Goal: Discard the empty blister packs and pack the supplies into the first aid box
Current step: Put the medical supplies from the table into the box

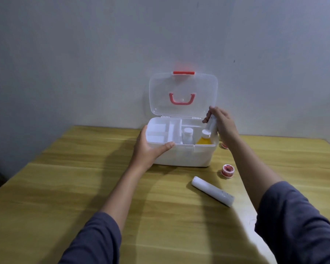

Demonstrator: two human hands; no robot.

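1. Nearest the viewer, two dark grey sleeves (95,239) reach forward over the yellow wood-grain tabletop (46,187) toward the first aid box (181,155).
2. In front of the box and to its right, a white roll in clear wrapping (212,191) lies on its side, slanted on the tabletop.
3. A little nearer the box, off its front right corner, sits a small red-and-white tape roll (228,170); a second one (224,145) peeks out just beside the box's right wall, partly hidden by the right forearm.
4. The left hand (149,147) is clamped on the box's front left corner, thumb along the front rim, fingers round the side.
5. Inside the box, a white divided tray (164,130) fills the left part; in the right part stand a white-capped bottle (187,135) and a bottle of yellow liquid (204,139).
6. The right hand (220,122) is closed round a white tube-like item (212,123), held tilted above the box's right part; what it is I cannot tell.
7. Behind, the clear lid (183,86) stands open and upright against the wall, with a red handle (182,99) and red clasp (183,72).
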